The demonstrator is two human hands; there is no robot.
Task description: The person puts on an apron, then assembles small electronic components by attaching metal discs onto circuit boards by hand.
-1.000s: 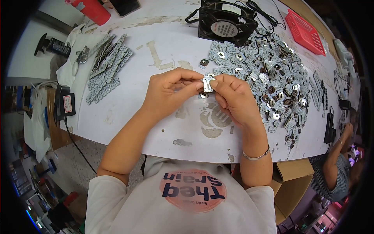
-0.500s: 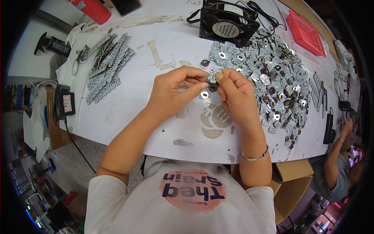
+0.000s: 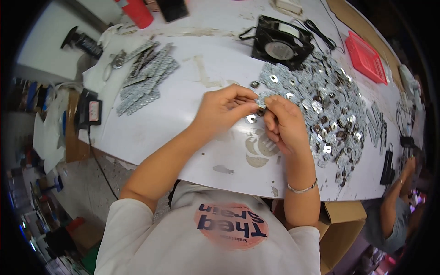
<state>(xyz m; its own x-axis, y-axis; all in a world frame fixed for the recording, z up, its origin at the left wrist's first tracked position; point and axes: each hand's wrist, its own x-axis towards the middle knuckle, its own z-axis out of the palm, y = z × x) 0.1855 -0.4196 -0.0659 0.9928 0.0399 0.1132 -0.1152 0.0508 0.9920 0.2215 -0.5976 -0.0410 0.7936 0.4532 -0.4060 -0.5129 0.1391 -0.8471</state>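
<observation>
Between my two hands is a small, flat, pale grey square piece [image 3: 261, 99], like a little circuit board. My right hand [image 3: 288, 123] pinches it between thumb and fingers from the right. On its other side, my left hand [image 3: 223, 109] has thumb and fingertips closed on its edge. A dark round piece [image 3: 255, 85] lies on the table just beyond my fingers, and a pale one [image 3: 250, 118] lies just below them. To the right spreads a big heap of similar small pieces [image 3: 337, 112], some with dark or shiny round parts.
A black fan [image 3: 279, 45] stands behind the heap, near a red plastic basket [image 3: 366, 57]. Grey strips [image 3: 149, 82] are stacked at left on the white table [image 3: 201, 142]; more strips [image 3: 376, 126] lie far right. A cardboard box [image 3: 341, 233] sits below the edge. Another person's arm [image 3: 398, 197] shows at right.
The view has shifted, so the table and everything on it appear farther right and lower. Both hands still hold the small piece, with little change in their grip.
</observation>
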